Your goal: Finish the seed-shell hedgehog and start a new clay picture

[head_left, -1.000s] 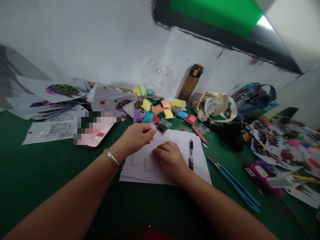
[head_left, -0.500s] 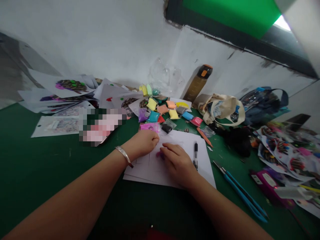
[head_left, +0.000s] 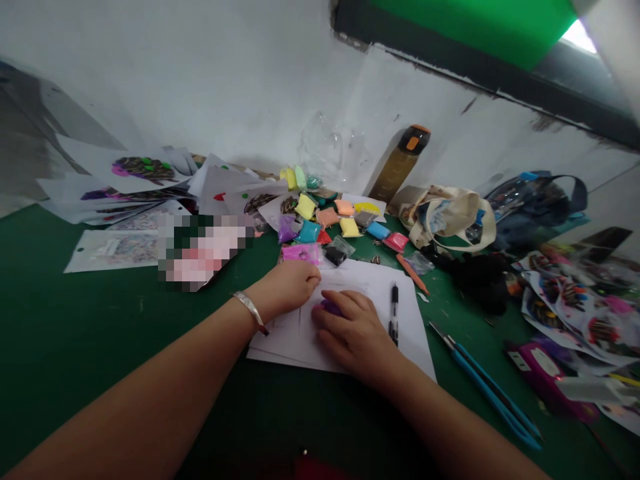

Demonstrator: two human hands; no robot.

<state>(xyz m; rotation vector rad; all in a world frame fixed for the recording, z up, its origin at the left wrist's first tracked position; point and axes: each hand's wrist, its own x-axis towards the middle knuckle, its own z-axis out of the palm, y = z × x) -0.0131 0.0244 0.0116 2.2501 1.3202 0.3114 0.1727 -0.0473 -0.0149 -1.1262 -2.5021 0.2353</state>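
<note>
My left hand (head_left: 293, 287), with a silver bangle at the wrist, is closed in a loose fist over the upper left of the white paper sheets (head_left: 285, 347). Whatever its fingers may hold is hidden. A small purple lump (head_left: 331, 307), looking like soft modelling clay, shows between the thumb and fingers of my right hand (head_left: 353, 327), which curve round it on the paper. To the right of that hand a black and clear pen (head_left: 395, 310) lies on the sheets. A magenta packet (head_left: 301, 253) and a black packet (head_left: 337, 251) sit just beyond the paper's top edge.
Several coloured clay packets (head_left: 327, 217) lie behind the paper. Blue-handled tweezers (head_left: 493, 390) and an orange stick (head_left: 413, 275) are to the right. A bottle (head_left: 400, 163) leans at the wall. A blurred-out phone-like object (head_left: 205, 257) and printed sheets (head_left: 120, 180) occupy the left.
My right hand has curled its fingers more and shifted slightly toward me, with the purple lump now showing between them. My left hand stays nearly still. The view has shifted slightly.
</note>
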